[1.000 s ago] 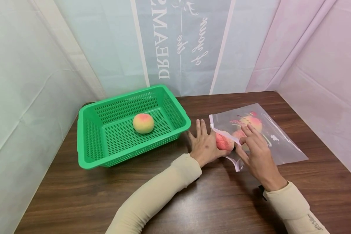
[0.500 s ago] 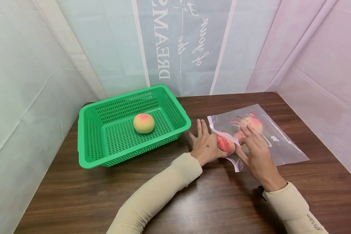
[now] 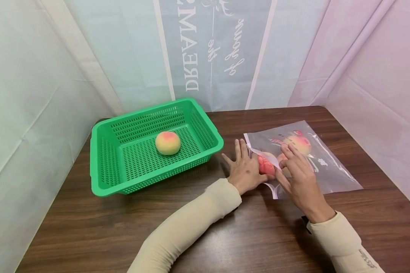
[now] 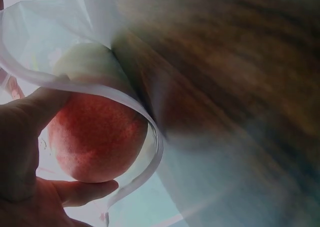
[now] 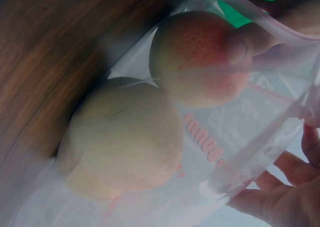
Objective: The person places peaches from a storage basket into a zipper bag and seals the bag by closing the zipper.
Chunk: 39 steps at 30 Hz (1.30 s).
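At the mouth of a clear zip bag [image 3: 331, 178], my left hand [image 3: 244, 170] holds a red-blushed peach [image 3: 265, 165] between thumb and index finger, with the other fingers spread. In the left wrist view, that peach [image 4: 100, 132] sits partly under the bag's rim, a finger on either side. My right hand [image 3: 302, 182] pinches the bag's lifted edge between thumb and fingertip. Deeper inside the bag lie other peaches, one pale [image 5: 125, 132] in the right wrist view. Printing on the film and my right fingers partly cover them.
A green plastic basket [image 3: 150, 182] stands left of my hands on the brown wooden table [image 3: 198, 235], with one yellow-pink peach [image 3: 167, 143] inside. Light fabric hangings enclose the table at the back and both sides.
My left hand has shifted slightly right, moving the peach further under the bag's edge. The peaches inside have slid a little right. My right hand stays nearly still.
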### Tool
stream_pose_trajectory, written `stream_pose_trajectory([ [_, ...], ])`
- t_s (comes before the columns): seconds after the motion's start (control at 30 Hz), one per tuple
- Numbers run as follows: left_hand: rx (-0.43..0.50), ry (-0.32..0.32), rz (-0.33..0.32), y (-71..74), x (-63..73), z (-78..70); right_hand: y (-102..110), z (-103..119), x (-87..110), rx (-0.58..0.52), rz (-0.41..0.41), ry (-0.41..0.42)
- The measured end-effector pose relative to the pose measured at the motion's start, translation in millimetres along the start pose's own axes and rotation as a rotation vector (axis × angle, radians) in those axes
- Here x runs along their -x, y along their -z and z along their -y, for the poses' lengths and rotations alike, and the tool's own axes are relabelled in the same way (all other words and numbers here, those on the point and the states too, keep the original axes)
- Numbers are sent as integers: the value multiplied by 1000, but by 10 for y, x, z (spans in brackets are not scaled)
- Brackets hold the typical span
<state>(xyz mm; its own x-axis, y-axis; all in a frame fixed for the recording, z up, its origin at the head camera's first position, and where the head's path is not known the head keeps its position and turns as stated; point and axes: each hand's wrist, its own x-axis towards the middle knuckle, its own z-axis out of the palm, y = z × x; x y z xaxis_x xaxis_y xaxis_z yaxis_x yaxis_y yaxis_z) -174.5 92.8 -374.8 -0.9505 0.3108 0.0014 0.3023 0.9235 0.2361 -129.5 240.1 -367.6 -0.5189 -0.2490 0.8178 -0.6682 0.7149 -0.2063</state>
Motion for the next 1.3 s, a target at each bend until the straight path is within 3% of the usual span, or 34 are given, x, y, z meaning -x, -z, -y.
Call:
stream_pose_trajectory([
  [0.17, -35, 7, 32, 6, 7, -4, 9, -3, 8, -1, 6, -8],
  [0.43, 18, 28, 48, 62, 49, 64, 17, -21, 49, 14, 15, -17],
  [0.8, -24, 21, 80, 119, 153, 117, 18, -22, 81, -2, 36, -29],
  [1.3, -44, -102, 78, 468, 392, 226, 29, -35, 122, 6, 23, -20],
])
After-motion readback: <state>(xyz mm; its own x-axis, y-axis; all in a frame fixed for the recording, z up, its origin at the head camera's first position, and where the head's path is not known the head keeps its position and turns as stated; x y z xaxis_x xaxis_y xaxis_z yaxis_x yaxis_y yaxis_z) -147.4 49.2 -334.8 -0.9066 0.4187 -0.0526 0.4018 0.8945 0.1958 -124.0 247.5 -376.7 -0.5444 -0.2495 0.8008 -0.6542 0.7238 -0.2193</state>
